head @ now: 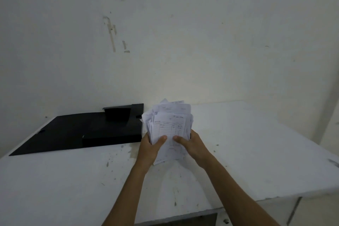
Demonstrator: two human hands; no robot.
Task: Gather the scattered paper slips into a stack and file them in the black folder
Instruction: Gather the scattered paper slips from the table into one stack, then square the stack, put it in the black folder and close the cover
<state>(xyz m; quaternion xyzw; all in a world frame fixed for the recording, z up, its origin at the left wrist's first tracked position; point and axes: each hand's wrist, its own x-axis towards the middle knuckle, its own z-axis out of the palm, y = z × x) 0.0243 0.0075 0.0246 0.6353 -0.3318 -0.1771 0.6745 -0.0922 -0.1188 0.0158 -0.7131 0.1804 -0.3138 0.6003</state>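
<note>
**Both hands on the paper bundle, black folder open to the left**

Wall: pale, scuffed plaster wall (183, 33) fills the upper half of the view; dark smudges and strips of old tape residue left of centre.

Surface: white, scratched and speckled flat surface (256, 143), its back edge against the wall. Near right edge drops off to a lighter floor area. Dark opening under the front edge, bottom centre.

Folder: flat black plastic folder (77, 132) lies open on the left part of the surface, a flap standing up at its far right corner. Its right edge sits just beside the papers; nothing lies between them.

Papers: uneven stack of white printed paper slips (169, 124), ruled form lines visible on the top sheet. Edges are fanned and ragged, not squared. Stack is held tilted up, top leaning toward the wall, lower edge close to the surface; contact with it cannot be told.

Arms: two bare forearms reach forward from bottom centre and converge on the stack.

Left hand (149, 147): grip closed on the stack's left lower side, thumb flat across the front sheet, fingers hidden behind.

Right hand (191, 145): mirrors it, thumb on the front sheet pointing inward, fingers wrapped behind the right side. Thumb tips are near each other, not touching.
</note>
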